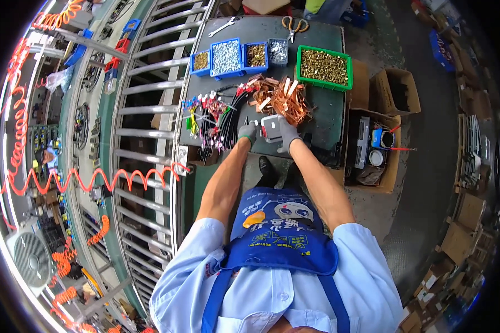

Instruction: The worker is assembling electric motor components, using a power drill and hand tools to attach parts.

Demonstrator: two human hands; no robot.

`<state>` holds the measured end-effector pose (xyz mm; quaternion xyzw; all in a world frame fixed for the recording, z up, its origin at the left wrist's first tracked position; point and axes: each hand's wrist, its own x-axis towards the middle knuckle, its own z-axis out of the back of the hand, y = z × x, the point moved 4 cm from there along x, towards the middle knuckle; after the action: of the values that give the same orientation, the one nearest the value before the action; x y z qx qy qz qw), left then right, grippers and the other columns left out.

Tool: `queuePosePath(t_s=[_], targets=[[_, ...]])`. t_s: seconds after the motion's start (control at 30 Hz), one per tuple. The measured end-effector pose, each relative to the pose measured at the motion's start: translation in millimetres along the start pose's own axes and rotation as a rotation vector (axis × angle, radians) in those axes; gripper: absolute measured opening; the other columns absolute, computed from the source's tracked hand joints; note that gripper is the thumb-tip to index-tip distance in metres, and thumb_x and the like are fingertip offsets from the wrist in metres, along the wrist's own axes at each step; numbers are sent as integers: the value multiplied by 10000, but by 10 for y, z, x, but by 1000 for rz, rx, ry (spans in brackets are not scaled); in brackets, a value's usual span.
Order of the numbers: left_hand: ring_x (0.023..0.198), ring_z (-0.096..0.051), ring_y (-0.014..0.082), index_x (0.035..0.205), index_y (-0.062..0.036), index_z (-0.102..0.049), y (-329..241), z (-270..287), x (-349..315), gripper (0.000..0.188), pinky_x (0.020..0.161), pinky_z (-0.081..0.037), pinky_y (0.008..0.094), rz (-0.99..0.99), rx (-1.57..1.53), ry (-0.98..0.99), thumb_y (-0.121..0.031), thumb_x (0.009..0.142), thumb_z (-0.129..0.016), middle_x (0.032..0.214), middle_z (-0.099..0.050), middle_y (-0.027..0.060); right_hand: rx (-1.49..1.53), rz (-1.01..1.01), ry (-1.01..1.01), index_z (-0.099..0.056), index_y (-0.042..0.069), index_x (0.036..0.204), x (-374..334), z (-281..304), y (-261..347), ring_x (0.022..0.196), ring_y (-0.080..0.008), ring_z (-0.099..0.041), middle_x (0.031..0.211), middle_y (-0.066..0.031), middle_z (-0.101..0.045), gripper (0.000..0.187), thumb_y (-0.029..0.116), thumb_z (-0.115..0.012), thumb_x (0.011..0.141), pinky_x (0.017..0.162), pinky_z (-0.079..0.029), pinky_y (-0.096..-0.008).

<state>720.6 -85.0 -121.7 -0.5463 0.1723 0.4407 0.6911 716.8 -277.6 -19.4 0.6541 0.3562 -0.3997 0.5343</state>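
My right hand [288,134], in a grey glove, grips the right side of a pale grey, square-cornered device [271,127] with a red and dark strip on its left edge. Just left of it, my gloved left hand [248,132] is closed, and a small dark tip sticks out beyond its fingers; what it holds is too small to name. Bundles of black cables [236,114] with red and white ends lie beside the left hand. Beyond the device, flat copper strips [288,100] are heaped on the dark workbench [323,119].
Blue bins [226,57] of small metal parts and a green bin [324,67] of brass-coloured parts stand at the back, near scissors [293,28] and a wrench [222,26]. A roller conveyor [150,133] runs along the left, crossed by a red coiled hose [94,182]. Cardboard boxes [391,177] stand right.
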Motion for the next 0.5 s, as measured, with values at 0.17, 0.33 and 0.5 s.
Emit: queuePosePath(t_s=[0.17, 0.33, 0.5], targets=[[432, -459, 166, 796, -110, -619, 186, -142, 309, 359, 402, -347, 342, 90, -360, 66, -445, 906, -549, 563, -508, 41, -68, -92, -349, -446, 27, 1377, -69, -249, -8, 1107, -351, -613, 1355, -161, -534, 959, 606, -768, 684, 888, -472, -639], [403, -402, 139, 804, -192, -525, 158, -181, 223, 335, 373, -329, 285, 439, -610, 189, -499, 936, -503, 511, -392, -14, 70, 13, -241, -541, 35, 1274, 318, -152, -85, 964, -337, -662, 1200, -165, -612, 712, 466, -753, 748, 727, -567, -546], [406, -408, 140, 770, -188, -509, 154, 60, 16, 400, 368, -312, 284, 296, -487, 295, -559, 917, -528, 532, -417, -30, 101, 124, -174, -566, 110, 1177, 44, -64, -295, 835, -240, -653, 1005, -99, -636, 493, 390, -688, 789, 666, -560, -452]])
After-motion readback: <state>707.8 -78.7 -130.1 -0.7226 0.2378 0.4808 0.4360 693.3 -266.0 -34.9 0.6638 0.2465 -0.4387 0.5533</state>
